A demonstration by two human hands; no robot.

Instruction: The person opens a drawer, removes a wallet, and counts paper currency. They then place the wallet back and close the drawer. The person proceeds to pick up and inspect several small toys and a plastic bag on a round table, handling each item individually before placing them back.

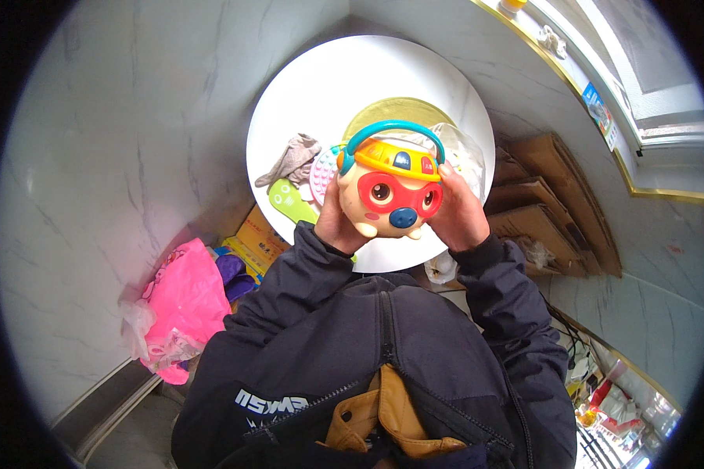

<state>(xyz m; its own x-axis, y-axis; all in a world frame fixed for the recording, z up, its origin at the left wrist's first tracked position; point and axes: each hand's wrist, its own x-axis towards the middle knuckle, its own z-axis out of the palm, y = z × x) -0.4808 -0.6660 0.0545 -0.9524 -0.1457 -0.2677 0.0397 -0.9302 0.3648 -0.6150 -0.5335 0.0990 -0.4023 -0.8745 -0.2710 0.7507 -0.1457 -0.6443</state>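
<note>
A round animal-faced toy drum with a red eye mask, a blue nose and a yellow rim is held up in front of me. Its teal handle arches over the top. My left hand cups the toy's left side from below, fingers hidden behind it. On the other side my right hand grips it, thumb near the handle's end. Behind the left hand lie a pink pop-it toy, a green toy with a face on it, and a crumpled grey-brown cloth.
The round white table stands in a marble-patterned corner. On it lie a yellow-green disc and a clear plastic bag. Flattened cardboard leans at the right wall. A pink plastic bag sits at the lower left, near yellow boxes.
</note>
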